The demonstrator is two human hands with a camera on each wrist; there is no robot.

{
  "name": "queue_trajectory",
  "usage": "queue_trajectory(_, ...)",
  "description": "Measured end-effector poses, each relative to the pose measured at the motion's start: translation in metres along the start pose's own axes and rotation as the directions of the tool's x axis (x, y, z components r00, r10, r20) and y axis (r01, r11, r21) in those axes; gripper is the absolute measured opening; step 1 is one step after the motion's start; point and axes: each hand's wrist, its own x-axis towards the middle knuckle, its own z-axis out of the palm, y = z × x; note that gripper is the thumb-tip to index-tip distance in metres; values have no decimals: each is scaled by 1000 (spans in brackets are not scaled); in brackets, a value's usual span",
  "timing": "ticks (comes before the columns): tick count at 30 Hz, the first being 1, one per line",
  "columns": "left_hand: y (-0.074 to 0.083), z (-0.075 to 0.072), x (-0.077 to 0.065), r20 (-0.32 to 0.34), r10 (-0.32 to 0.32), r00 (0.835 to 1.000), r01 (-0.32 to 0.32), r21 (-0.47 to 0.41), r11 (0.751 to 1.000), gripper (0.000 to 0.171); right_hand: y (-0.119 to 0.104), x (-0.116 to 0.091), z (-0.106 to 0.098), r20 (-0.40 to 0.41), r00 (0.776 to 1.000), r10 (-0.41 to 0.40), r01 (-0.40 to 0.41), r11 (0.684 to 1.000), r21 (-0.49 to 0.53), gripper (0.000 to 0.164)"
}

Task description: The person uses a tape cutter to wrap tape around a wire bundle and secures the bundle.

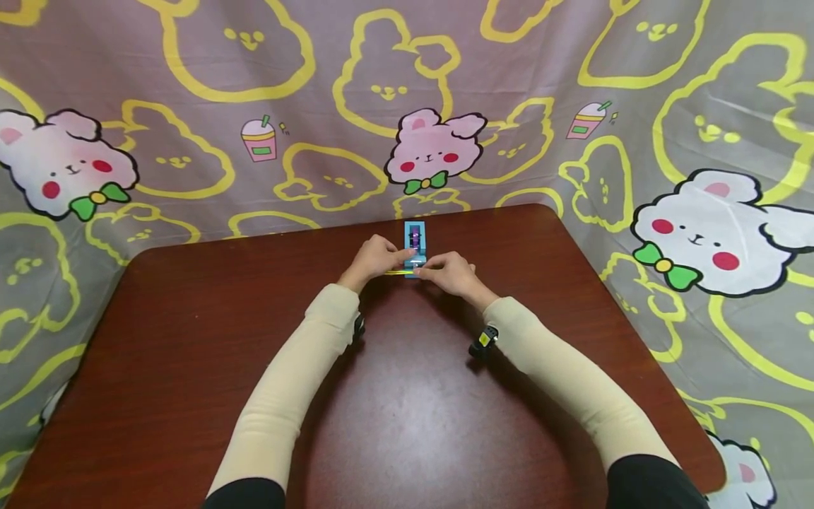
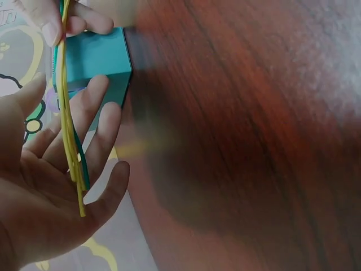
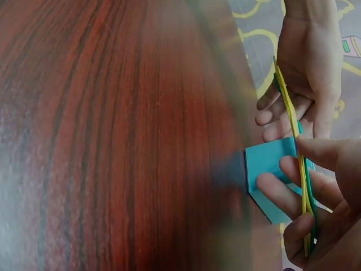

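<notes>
A bundle of thin yellow and green strands [image 2: 66, 124] hangs between the hands; their exact kind is unclear. My right hand [image 1: 450, 273] pinches the bundle between thumb and fingers, as the right wrist view shows. My left hand [image 2: 62, 175] lies with fingers loosely spread behind the strands' free end, not closed round them. Just beyond the hands, a blue box-like holder [image 1: 415, 228] is on the table, with a purple and dark item [image 1: 415, 237] inside it. The hands partly cover the holder's near end.
The brown wooden table [image 1: 407, 396] extends toward the person and to both sides. Behind its far edge hangs a curtain [image 1: 318, 120] printed with cartoon animals, which also runs along the sides. Each wrist carries a small black camera [image 1: 485, 342].
</notes>
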Motion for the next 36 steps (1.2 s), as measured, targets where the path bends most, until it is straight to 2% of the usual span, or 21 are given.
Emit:
queue_trajectory(6, 3, 6, 3, -24, -63, 998, 63, -13, 998, 58, 4, 3, -5, -9, 1000, -20, 20, 1000, -18, 27)
queue_trajectory(11, 4, 10, 7, -29, -151, 988, 151, 26, 988, 63, 4, 5, -7, 7, 1000, -23, 23, 999, -22, 27)
queue_trajectory(15, 6, 11, 8, -30, -186, 982, 187, 27, 982, 62, 3, 5, -9, 24, 1000, -9, 10, 1000, -27, 27)
queue_trajectory(19, 7, 11, 7, -31, -192, 981, 192, -4, 981, 57, 3, 5, -9, 27, 1000, 4, -3, 999, -45, 28)
queue_trajectory(27, 8, 13, -1, -15, -170, 985, 165, -164, 973, 50, 4, 7, -9, 39, 999, 10, -7, 997, -70, 27)
queue_trajectory(36, 7, 17, 1, -51, -168, 984, 158, -162, 974, 50, 7, 9, -10, 43, 999, 9, -6, 998, -66, 27)
